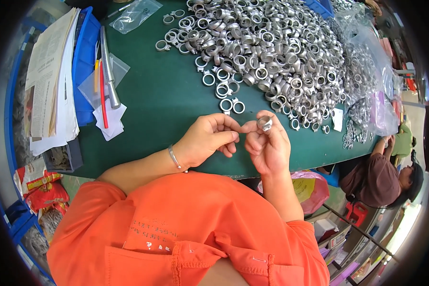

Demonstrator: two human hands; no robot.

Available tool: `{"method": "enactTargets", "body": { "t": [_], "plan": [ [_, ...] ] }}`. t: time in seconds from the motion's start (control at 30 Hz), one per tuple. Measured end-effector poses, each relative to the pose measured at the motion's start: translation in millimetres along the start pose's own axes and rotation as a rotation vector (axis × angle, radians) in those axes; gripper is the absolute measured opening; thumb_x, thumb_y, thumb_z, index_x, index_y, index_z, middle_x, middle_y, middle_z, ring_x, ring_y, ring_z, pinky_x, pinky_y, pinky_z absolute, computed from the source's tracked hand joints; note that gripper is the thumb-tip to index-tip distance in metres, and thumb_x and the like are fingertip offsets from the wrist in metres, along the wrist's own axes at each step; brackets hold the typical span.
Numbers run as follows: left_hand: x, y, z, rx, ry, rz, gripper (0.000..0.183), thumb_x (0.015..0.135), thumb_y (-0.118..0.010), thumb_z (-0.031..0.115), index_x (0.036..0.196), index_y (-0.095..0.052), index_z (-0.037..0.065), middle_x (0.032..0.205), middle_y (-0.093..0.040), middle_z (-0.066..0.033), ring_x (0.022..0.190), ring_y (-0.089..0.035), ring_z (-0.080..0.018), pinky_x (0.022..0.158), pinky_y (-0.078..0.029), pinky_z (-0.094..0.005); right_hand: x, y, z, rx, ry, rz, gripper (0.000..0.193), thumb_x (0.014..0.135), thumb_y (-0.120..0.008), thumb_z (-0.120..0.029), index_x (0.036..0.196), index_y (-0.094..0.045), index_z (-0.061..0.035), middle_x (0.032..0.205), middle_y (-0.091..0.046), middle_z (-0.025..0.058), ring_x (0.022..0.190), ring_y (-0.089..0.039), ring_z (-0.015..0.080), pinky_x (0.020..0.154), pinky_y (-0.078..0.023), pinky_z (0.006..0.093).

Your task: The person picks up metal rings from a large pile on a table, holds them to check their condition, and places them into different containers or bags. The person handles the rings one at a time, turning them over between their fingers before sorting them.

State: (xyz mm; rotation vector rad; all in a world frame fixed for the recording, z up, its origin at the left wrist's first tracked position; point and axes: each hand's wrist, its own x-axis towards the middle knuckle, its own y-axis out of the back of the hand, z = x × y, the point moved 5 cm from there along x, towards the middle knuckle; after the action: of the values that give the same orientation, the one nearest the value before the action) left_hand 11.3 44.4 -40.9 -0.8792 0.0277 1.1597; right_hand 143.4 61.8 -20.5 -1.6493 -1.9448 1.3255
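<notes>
A silver metal ring (264,124) with a raised head is at the fingertips of my right hand (273,148), whose fingers are curled around it. My left hand (209,139) has its thumb and fingers drawn together, and its index fingertip meets my right hand beside the ring. Anything between the left fingers is too small or hidden to make out. Just beyond my hands, a few loose rings (232,106) lie on the green tabletop (152,100). Behind them rises a large heap of similar silver rings (271,47).
At left stand a blue bin (84,71) and stacked papers (50,71). Beside them lie a tapered metal rod (107,66) and a red stick (103,95). A clear plastic bag (134,15) is at the far left. Another person (374,181) sits at right, past more rings in plastic.
</notes>
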Motion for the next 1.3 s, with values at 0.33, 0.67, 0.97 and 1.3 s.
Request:
{"method": "enactTargets", "body": {
  "t": [0.33, 0.67, 0.97, 1.3],
  "plan": [
    [-1.1, -4.5, -12.1, -0.431, 0.303, -0.183, 0.028, 0.094, -0.039, 0.029, 0.094, -0.051, 0.003, 0.071, -0.052, -0.0044, 0.047, -0.047, -0.0110, 0.033, -0.032, -0.0196, -15.9, -53.9, -12.3, -1.452, 0.914, -0.486, 0.013, 0.064, -0.060, 0.008, 0.071, -0.060, -0.0025, 0.087, -0.063, 0.0104, 0.080, -0.060, 0.0273, 0.073, -0.047, 0.0360],
    [1.8, 4.9, -1.7, -0.041, 0.021, 0.060, 0.015, 0.087, -0.056, 0.017, 0.086, -0.050, 0.003, 0.065, -0.048, -0.0005, 0.049, -0.041, -0.0054, 0.040, -0.032, -0.0185, 24.3, 0.4, -9.5, -1.249, 0.360, -0.034, 0.009, 0.073, -0.065, 0.002, 0.078, -0.058, -0.0005, 0.073, -0.053, 0.0063, 0.062, -0.051, 0.0136, 0.058, -0.041, 0.0221],
    [-10.3, 1.7, 29.0, 0.515, -0.581, 0.191, 0.010, 0.076, -0.065, 0.002, 0.086, -0.062, 0.002, 0.079, -0.056, -0.0008, 0.062, -0.049, -0.0053, 0.053, -0.039, -0.0189, 4.0, -3.8, -2.6, -0.745, 0.302, -0.105, 0.017, 0.086, -0.047, 0.005, 0.103, -0.050, 0.0041, 0.081, -0.059, 0.0097, 0.077, -0.057, 0.0147, 0.067, -0.048, 0.0245],
    [-0.7, 12.8, 13.3, 0.009, -0.253, 0.130, 0.010, 0.084, -0.056, 0.009, 0.092, -0.057, 0.004, 0.080, -0.057, -0.0045, 0.064, -0.055, -0.0111, 0.052, -0.045, -0.0219, -6.8, -38.3, -14.7, -1.044, 0.834, -0.318, 0.026, 0.067, -0.057, 0.014, 0.089, -0.061, 0.0002, 0.098, -0.059, 0.0151, 0.092, -0.057, 0.0264, 0.076, -0.049, 0.0320]
  ]
}}
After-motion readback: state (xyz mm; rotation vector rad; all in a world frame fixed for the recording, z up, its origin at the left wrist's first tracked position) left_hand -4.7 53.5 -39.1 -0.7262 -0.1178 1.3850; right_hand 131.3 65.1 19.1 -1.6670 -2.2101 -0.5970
